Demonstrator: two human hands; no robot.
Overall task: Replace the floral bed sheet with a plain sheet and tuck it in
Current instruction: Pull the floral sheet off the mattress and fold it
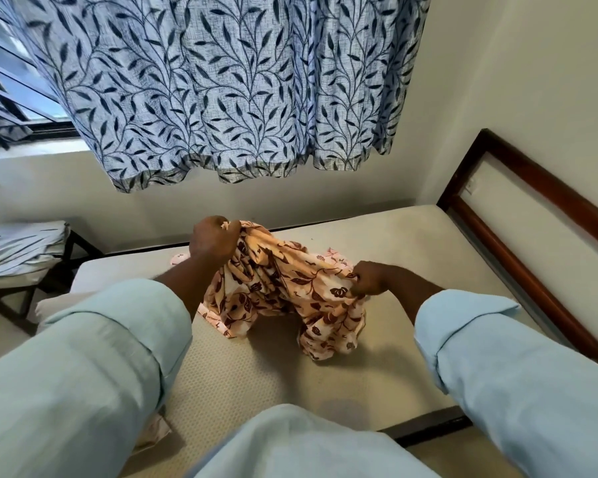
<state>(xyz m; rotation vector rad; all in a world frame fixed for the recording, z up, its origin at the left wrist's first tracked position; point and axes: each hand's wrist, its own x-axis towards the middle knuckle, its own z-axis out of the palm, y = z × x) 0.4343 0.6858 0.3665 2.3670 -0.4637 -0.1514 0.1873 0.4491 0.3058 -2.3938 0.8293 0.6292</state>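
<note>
The floral bed sheet (283, 288), peach with dark red flowers, is bunched up and lifted off the bare cream mattress (411, 243). My left hand (213, 241) is closed on its upper left fold, raised above the bed. My right hand (370, 279) grips the bunched cloth lower on the right. Part of the sheet hangs down and rests on the mattress in front of me. No plain sheet is in view on the bed.
A dark wooden headboard frame (532, 243) runs along the wall on the right. A blue leaf-patterned curtain (221, 91) hangs over the far side of the bed. A small table with folded pale cloth (18, 250) stands at the left, next to a pillow edge (49, 305).
</note>
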